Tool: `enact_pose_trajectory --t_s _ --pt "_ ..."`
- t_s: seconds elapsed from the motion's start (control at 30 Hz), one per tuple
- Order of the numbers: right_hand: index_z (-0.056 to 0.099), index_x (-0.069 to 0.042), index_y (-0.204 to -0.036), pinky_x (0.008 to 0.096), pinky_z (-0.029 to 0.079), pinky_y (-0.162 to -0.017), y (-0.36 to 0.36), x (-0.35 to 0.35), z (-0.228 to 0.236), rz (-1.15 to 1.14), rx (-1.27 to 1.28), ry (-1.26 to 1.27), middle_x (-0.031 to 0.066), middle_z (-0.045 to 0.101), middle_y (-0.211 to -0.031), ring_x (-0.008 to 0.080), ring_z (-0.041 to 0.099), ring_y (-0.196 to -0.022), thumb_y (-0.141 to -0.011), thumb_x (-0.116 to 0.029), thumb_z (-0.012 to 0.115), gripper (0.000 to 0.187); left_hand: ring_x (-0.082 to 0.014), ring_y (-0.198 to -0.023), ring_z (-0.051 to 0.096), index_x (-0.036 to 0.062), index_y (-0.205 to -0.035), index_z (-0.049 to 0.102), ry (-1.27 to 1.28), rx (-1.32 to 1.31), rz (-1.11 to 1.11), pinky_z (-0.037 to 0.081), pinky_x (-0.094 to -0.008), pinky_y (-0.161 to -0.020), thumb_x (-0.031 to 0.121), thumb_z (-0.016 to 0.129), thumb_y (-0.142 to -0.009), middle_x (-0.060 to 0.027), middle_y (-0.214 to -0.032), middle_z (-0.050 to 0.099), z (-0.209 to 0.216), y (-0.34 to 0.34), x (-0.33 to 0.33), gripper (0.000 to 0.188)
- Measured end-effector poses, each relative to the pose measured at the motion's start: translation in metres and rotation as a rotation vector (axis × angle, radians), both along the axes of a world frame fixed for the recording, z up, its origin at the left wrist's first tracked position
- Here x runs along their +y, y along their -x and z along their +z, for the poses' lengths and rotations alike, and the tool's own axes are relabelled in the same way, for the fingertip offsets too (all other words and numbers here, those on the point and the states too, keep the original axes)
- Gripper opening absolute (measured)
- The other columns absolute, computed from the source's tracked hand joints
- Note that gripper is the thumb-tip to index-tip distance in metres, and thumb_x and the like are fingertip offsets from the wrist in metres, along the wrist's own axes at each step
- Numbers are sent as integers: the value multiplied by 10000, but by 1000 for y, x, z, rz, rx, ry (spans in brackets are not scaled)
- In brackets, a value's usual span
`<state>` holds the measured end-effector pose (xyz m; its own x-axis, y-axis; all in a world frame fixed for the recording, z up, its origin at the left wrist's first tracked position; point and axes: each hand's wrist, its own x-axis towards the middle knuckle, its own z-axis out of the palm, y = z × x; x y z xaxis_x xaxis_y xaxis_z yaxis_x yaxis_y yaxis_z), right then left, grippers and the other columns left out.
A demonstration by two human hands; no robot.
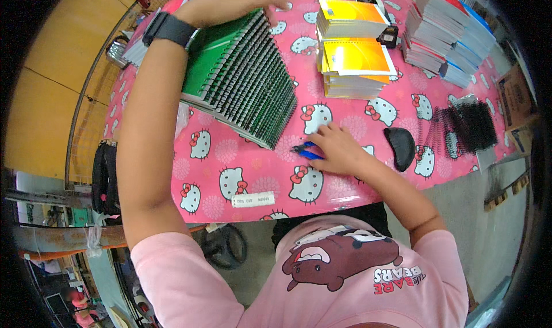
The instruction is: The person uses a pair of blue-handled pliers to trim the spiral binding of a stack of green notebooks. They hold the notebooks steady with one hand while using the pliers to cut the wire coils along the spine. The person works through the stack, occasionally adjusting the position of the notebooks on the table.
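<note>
A tall stack of green-covered spiral notebooks (pixel 253 81) leans on the left part of the table, its black coils facing right. My left hand (pixel 244 3) reaches across the stack's far top end, fingers stretched out beyond the covers. Whether its palm presses on the top notebook cannot be seen. To the right of the stack's near end, my right hand (pixel 336 150) is closed around small blue-handled cutting pliers (pixel 309 151). The pliers lie low at the tabletop, their dark jaws pointing left toward the notebooks.
A pink cat-patterned cloth covers the table (pixel 224 155). Yellow-orange booklets (pixel 356 58) stand in piles at the far middle, red and blue book stacks (pixel 443 35) at far right. Black plastic coils (pixel 466 127) and a black rounded pad (pixel 399 148) lie right. A paper label (pixel 253 199) sits near the front edge.
</note>
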<state>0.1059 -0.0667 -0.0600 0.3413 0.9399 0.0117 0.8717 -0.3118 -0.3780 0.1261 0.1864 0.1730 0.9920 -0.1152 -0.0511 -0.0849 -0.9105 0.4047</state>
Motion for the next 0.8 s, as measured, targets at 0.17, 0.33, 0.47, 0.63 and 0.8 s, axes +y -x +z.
enact_pose_trajectory --t_s 0.17,0.33,0.47,0.63,0.8 --pt "555 -101 -1106 446 352 -879 -10 -62 -16 -153 -92 -146 123 520 -1060 308 464 -1021 -632 -304 702 536 -144 -1104 489 86 -1241 493 810 -541 37 385 -379 -944 583 414 -871 -89 -1208 535 61 45 -2 625" --pt "553 -96 -1126 457 307 -945 -5 -96 -24 -295 -126 -164 117 514 -1077 302 445 -1059 -625 -295 717 563 -302 -1228 411 14 -1241 484 795 -1107 277 280 -437 -1030 442 290 -932 -170 -1286 483 24 100 33 563" --pt "546 -73 -1123 467 284 -1000 8 -87 -11 -340 -221 -221 142 502 -1163 324 421 -1127 -678 -304 695 523 -153 -952 537 19 -1138 542 1180 -923 666 401 -283 -836 312 471 -915 -53 -1066 593 -151 173 103 375" --pt "394 -63 -1326 435 273 -1038 5 -29 -13 -105 1078 -387 115 336 -1396 322 337 -1265 -893 -378 510 548 -208 -1068 506 -25 -1215 498 1130 -285 864 368 -319 -923 485 337 -935 -89 -1197 545 -295 197 45 604" --pt "160 -105 -1429 425 200 -1074 10 43 -29 -226 1562 -495 99 211 -1465 284 226 -1333 -917 -495 394 685 -240 -1301 295 -55 -1372 253 1141 -354 771 191 -339 -1071 607 207 -912 -152 -1411 318 -280 168 -19 807"
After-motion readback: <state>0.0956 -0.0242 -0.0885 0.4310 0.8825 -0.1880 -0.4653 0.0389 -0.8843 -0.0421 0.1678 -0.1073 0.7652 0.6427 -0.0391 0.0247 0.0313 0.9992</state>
